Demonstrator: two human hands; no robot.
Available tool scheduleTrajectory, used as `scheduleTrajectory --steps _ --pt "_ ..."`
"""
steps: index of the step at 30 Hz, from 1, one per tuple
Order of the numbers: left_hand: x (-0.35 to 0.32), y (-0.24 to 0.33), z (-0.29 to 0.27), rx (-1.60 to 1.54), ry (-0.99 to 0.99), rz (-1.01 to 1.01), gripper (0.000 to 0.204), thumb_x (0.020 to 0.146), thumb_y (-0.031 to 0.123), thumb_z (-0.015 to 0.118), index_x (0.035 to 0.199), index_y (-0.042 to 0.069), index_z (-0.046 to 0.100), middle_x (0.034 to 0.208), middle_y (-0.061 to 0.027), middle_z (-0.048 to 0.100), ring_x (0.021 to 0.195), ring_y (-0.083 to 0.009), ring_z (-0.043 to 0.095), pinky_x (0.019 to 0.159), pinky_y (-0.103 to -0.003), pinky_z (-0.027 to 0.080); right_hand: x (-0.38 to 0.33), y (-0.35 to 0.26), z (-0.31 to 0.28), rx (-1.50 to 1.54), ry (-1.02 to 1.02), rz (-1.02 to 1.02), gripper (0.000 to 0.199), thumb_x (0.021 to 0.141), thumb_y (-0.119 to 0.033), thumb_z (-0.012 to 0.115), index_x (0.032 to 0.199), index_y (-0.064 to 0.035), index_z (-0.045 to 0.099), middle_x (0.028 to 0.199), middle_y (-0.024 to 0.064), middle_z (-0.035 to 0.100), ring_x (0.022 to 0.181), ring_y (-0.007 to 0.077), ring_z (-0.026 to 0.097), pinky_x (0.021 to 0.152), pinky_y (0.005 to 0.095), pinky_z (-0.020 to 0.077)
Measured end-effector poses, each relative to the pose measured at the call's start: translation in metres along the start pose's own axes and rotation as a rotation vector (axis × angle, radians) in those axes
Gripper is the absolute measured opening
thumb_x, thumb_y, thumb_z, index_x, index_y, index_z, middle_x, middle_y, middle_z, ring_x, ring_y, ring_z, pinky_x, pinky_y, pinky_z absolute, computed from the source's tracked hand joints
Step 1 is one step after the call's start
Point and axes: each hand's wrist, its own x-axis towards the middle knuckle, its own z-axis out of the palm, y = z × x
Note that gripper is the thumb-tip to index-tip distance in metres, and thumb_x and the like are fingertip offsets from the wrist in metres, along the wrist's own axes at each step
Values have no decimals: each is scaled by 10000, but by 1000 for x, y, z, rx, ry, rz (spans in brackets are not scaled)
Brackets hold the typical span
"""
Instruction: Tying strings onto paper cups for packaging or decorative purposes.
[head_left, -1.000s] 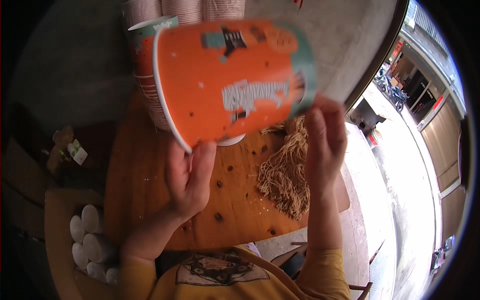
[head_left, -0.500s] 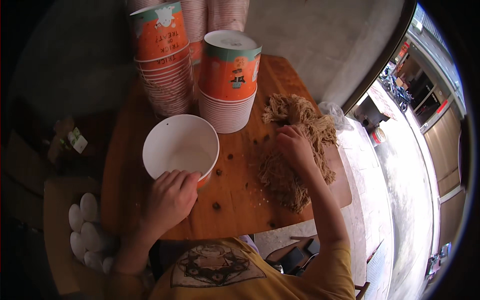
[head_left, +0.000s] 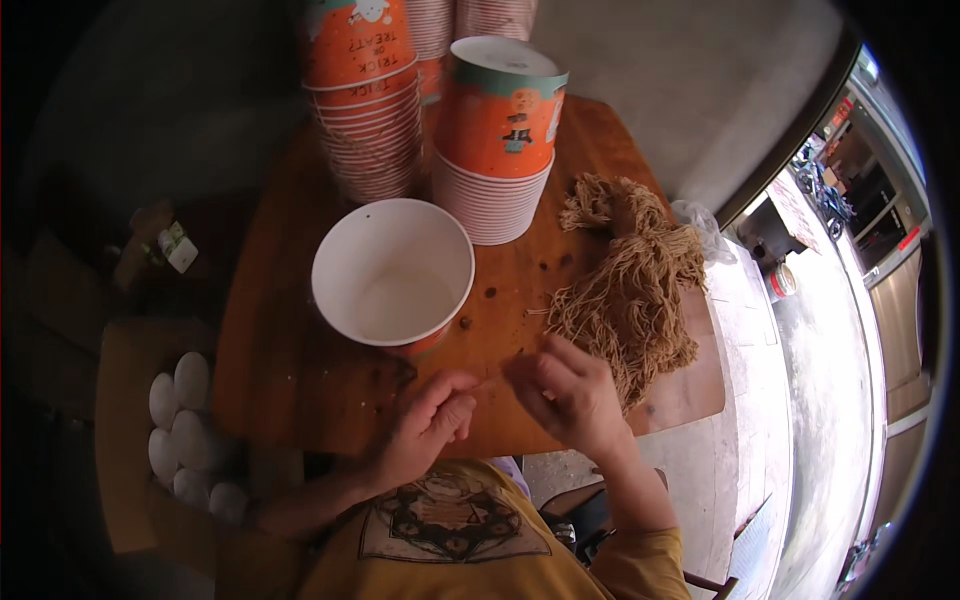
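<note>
My left hand [head_left: 432, 425] is closed in a pinch just below the white paper bucket [head_left: 390, 270], and no longer touches it. Facing it, my right hand [head_left: 568, 392] is also closed, its fingers slightly blurred. A thin cord [head_left: 484, 384], barely visible, seems to run between the fingertips. The bucket stands mouth up, with a white inside, an orange outside and a small dark hole near its far rim. Beside my right hand lies a loose heap of tan cords [head_left: 640, 290].
Behind the bucket stands an upside-down stack of orange and teal paper buckets [head_left: 505, 130], with another tall stack [head_left: 365, 120] to its left. All are on a wooden table [head_left: 490, 425]. A cardboard box [head_left: 125, 400] with several white rolls [head_left: 195, 440] sits low at left. A clear plastic bag [head_left: 705, 228] lies at right.
My left hand has let go of the bucket's near rim and moved nearer to me. My right hand has come out of the cord heap toward the left hand.
</note>
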Motion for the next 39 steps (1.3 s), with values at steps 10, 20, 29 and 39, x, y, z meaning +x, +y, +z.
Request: scheduleTrajectory --steps 10,20,29,39 --pt "-18 -19 -38 398 125 34 101 1010 101 513 1071 51 576 797 -60 606 706 -153 610 630 -294 501 -7 21 29 -216 -146 36 397 791 -71 721 1175 -95 625 1113 89 627 1060 317 581 894 421 482" --pt "-8 28 -41 1155 180 516 144 850 6 641 982 20 586 817 -105 611 758 -281 628 648 -382 524 5 -23 75 649 59 414 132 902 -96 693 966 -4 623 790 84 636 671 119 601 637 272 507" --pt "18 47 -69 1268 212 583 324 801 62 706 1103 51 587 979 -89 580 973 -280 588 825 -405 499 10 -17 108 599 363 430 76 927 -43 650 924 -21 577 655 -51 524 580 11 440 532 185 379" --pt "42 53 -81 782 103 249 242 875 25 632 1116 42 626 925 -107 611 802 -265 648 712 -338 536 30 -16 119 321 525 322 92 924 -54 658 927 -32 569 623 -50 496 547 18 398 496 189 370"
